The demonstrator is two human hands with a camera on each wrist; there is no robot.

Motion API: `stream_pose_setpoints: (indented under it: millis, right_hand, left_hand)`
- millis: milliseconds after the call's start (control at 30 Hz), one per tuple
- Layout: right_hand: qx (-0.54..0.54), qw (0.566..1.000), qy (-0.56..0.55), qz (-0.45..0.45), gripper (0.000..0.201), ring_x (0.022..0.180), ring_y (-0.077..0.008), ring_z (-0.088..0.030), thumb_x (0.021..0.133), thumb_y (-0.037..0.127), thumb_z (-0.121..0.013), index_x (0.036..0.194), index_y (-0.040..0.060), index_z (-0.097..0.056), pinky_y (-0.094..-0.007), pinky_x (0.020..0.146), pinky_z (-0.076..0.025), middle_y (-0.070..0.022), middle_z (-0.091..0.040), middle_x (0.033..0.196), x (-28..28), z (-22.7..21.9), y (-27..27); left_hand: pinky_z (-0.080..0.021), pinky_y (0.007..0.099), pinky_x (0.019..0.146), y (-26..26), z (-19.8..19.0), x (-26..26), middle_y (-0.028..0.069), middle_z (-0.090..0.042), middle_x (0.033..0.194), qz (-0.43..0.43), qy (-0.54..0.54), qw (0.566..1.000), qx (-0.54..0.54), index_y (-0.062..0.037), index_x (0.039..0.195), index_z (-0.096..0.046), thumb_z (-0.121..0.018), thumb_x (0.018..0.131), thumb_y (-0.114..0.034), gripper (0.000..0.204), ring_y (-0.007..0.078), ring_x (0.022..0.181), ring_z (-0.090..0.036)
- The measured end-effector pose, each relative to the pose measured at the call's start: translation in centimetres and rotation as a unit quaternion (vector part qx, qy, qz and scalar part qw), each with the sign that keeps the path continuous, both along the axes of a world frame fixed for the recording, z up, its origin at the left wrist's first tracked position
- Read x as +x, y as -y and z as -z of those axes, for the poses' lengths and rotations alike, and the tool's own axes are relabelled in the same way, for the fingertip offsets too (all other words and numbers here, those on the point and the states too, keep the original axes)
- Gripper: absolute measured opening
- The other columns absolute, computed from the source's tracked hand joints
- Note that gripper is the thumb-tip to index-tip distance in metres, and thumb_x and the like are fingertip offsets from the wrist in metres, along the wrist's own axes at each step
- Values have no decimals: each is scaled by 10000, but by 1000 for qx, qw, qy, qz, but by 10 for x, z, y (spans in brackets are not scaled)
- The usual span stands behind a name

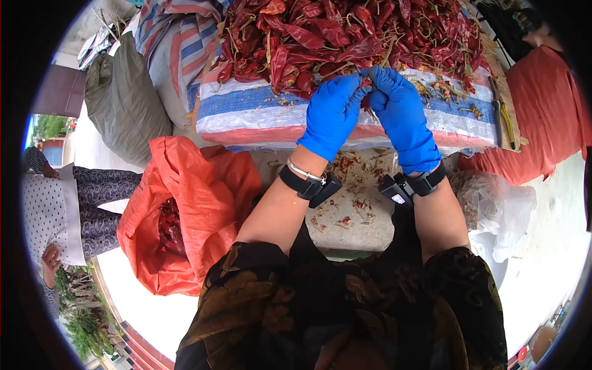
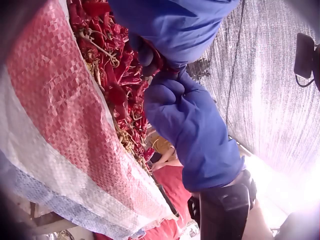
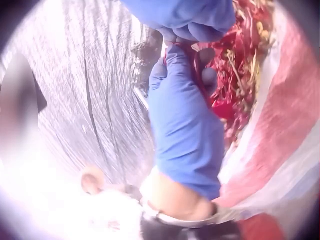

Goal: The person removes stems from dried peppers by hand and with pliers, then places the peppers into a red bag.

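Note:
Both hands wear blue gloves and meet at the near edge of a heap of dried red chilies [image 1: 320, 43]. My left hand [image 1: 333, 117] holds a dried red chili [image 3: 199, 75], thumb lying along it in the right wrist view. My right hand [image 1: 401, 114] pinches at the end of the same chili, fingertips against those of the left. In the left wrist view, a dark red piece of it shows between the gloves, the rest covered by fingers. Under the heap lies a striped woven sheet [image 1: 246, 111] strewn with seeds and stem bits.
A red sack [image 1: 185, 203] with chilies inside stands open at my left. A grey-green sack [image 1: 123, 98] is behind it, and a person [image 1: 61, 209] stands at far left. Scissors [image 1: 507, 120] lie at the sheet's right edge, beside another red sack [image 1: 542, 117].

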State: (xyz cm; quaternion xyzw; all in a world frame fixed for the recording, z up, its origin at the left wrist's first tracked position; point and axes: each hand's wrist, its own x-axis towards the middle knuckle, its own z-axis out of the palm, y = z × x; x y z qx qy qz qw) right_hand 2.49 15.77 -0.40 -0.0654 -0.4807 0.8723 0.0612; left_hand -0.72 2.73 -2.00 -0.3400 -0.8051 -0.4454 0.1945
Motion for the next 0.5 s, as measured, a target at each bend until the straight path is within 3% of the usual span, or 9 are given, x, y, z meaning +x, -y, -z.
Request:
stream_pose_setpoints:
  millis: [33, 167, 267, 300, 367, 400, 433, 467, 500]
  right_hand:
    - [-135, 990, -6, -28, 135, 494, -69, -296, 858, 138, -558, 884, 8, -586, -212, 460, -246, 26, -394, 583, -1, 3, 2]
    - [-276, 959, 30, -51, 123, 500, -76, -293, 872, 119, -527, 878, 7, -576, -211, 466, -250, 18, -395, 593, -3, 8, 1]
    - [-422, 901, 17, -95, 139, 509, -76, -288, 882, 134, -513, 875, 7, -568, -212, 476, -256, 6, -431, 615, -12, 16, -19]
    - [-363, 927, 1, -91, 151, 524, -68, -313, 880, 153, -516, 887, 13, -573, -211, 486, -278, 1, -469, 644, -12, 15, -25]
    - [-301, 949, -16, -86, 164, 539, -59, -338, 878, 171, -520, 900, 20, -578, -210, 496, -301, -4, -506, 673, -9, 12, -36]
    - [15, 996, -76, -45, 170, 569, -52, -376, 872, 184, -528, 914, 29, -584, -200, 519, -326, -6, -535, 717, -3, 5, -39]
    - [330, 935, -129, 2, 178, 598, -44, -415, 865, 197, -536, 928, 39, -590, -190, 542, -351, -8, -563, 761, 2, -5, -40]
    - [185, 982, -1, -30, 173, 660, -50, -470, 849, 196, -550, 929, 54, -608, -175, 585, -376, 4, -578, 796, 6, -16, -39]
    - [184, 982, -1, -31, 173, 660, -50, -470, 849, 196, -550, 929, 54, -608, -175, 585, -376, 4, -578, 796, 10, -18, -39]
  left_hand:
    - [-465, 310, 670, -1, 3, 0, 131, -607, 871, -3, -15, 1000, 18, -34, 1009, -583, -590, 822, -138, 214, 253, 761, -595]
    - [-457, 294, 667, -2, 2, 2, 112, -598, 830, -15, -39, 997, 64, -50, 1048, -590, -594, 815, -127, 246, 236, 740, -582]
    - [-448, 270, 657, -2, -1, 5, 67, -582, 799, -37, -53, 994, 83, -44, 1016, -575, -593, 825, -119, 206, 185, 710, -559]
    - [-448, 270, 657, -3, -3, 5, 67, -582, 799, -36, -54, 994, 83, -44, 1016, -575, -593, 825, -119, 206, 185, 710, -559]
    - [-439, 250, 657, -5, -6, 5, 16, -556, 787, 3, 223, 935, 276, -48, 996, -531, -603, 823, -83, 191, 128, 700, -526]
    - [-439, 250, 657, -4, -6, 1, 16, -556, 787, 3, 222, 935, 277, -48, 996, -531, -603, 823, -83, 191, 128, 700, -526]
    - [-436, 244, 659, -3, -5, -5, 7, -549, 810, -15, 196, 936, 292, -55, 994, -510, -614, 817, -73, 206, 108, 718, -517]
    - [-432, 239, 661, -2, -4, -9, -1, -542, 832, -33, 170, 936, 307, -63, 992, -490, -624, 810, -63, 227, 88, 735, -508]
    - [-432, 239, 661, -1, -5, -9, -1, -542, 832, -34, 169, 936, 307, -63, 992, -490, -624, 810, -63, 227, 88, 735, -508]
